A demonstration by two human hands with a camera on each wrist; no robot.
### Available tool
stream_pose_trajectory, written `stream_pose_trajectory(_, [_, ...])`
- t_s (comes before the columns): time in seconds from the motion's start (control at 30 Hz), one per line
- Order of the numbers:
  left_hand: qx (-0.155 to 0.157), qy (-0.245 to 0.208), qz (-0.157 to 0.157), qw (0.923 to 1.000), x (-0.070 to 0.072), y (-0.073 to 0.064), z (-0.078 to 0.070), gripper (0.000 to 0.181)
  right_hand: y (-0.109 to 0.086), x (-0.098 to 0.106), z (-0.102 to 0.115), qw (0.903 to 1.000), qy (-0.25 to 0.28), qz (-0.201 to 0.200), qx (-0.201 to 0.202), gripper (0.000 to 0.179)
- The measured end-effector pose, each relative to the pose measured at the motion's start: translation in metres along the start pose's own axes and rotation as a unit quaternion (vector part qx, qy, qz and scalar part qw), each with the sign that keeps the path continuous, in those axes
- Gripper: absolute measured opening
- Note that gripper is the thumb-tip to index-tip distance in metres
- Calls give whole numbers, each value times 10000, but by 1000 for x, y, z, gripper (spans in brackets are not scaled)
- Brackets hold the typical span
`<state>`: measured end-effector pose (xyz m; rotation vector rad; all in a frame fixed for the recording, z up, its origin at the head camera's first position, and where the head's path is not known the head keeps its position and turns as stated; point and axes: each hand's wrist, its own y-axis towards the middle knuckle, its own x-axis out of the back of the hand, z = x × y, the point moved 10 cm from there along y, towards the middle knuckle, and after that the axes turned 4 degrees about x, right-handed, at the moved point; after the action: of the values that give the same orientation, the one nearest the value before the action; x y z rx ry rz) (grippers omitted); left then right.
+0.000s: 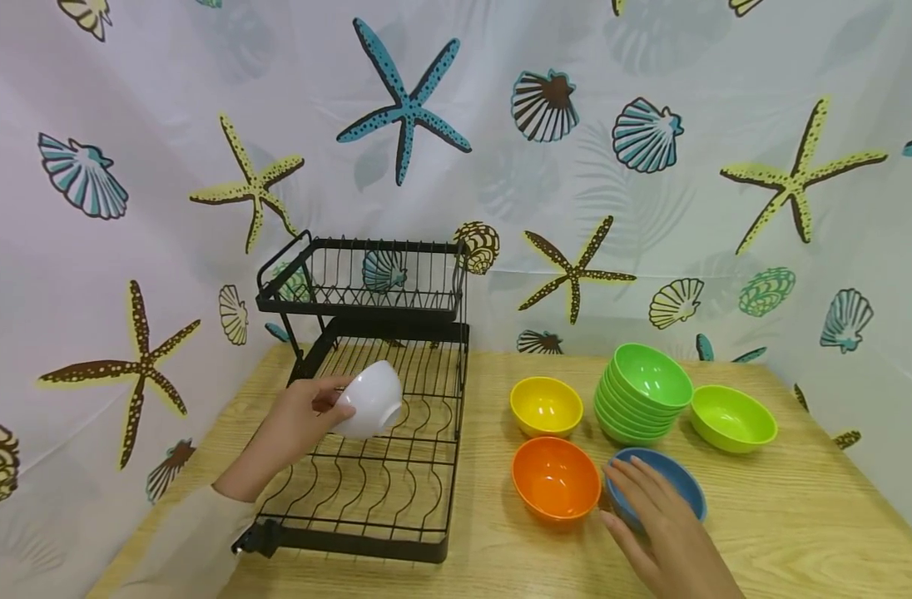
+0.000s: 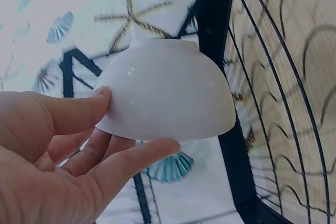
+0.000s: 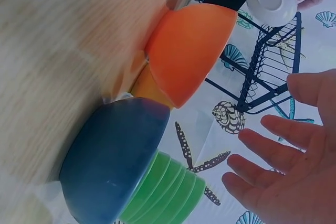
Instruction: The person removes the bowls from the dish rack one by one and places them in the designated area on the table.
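Observation:
My left hand (image 1: 299,424) pinches a small white bowl (image 1: 372,401) by its rim, thumb on one side and fingers on the other. The bowl is tilted, its foot toward the right, over the lower tier of a black dish rack (image 1: 381,545). In the left wrist view the white bowl (image 2: 168,90) shows its smooth outer side, with the rim at the thumb and fingertips. My right hand (image 1: 661,528), fingers spread and fairly straight, hovers over a blue bowl (image 1: 676,474) and holds nothing. An orange bowl (image 1: 556,480) stands just left of it.
Behind the orange bowl stands a yellow bowl (image 1: 546,406). A leaning stack of green bowls (image 1: 639,399) is beside it, with a lime green bowl (image 1: 733,418) to the right. The rack's upper tier (image 1: 359,312) rises at the back, before a curtain (image 1: 501,208) printed with starfish and shells.

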<state>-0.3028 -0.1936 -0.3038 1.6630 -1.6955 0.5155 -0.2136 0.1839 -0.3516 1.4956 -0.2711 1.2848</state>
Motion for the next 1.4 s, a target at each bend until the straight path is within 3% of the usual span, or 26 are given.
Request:
stream_pose_trajectory(0.17, [-524, 60, 74, 9986, -15, -15, -25, 39, 3, 3, 5, 9998, 190, -55, 16, 57])
stream_pose_trajectory(0.33, [-1536, 58, 229, 9878, -30, -33, -50, 39, 7, 5, 20, 9969, 563, -84, 551, 69])
stream_pose_trajectory(0.53, [-2873, 419, 323, 9564, -44, -60, -86, 40, 8, 11, 42, 9831, 1003, -277, 1508, 69])
stream_pose_trajectory(0.73, [-3800, 590, 621, 9210, -65, -89, -114, 43, 7, 19, 66, 9582, 1275, -745, 2452, 67])
stream_pose_trajectory(0.87, [-4206, 974, 669, 8995, -80, -102, -128, 42, 5, 22, 83, 9390, 1406, -955, 2989, 62])
stream_pose_trajectory(1.0, [-4456, 1096, 948, 8834, -94, -114, -137, 43, 2, 19, 93, 9402, 1413, -722, 3013, 57])
stream_pose_trajectory(1.13, [-4550, 965, 1182, 8773, -102, -122, -143, 41, -1, 11, 98, 9454, 1543, -304, 2854, 48])
stream_pose_trajectory(1.33, [-4505, 775, 1400, 8783, -109, -128, -146, 35, -3, 8, 103, 9347, 1911, -339, 2979, 31])
stream_pose_trajectory(1.4, [-4682, 823, 1356, 8693, -109, -132, -148, 36, -4, 8, 102, 9337, 2064, -321, 2909, 25])
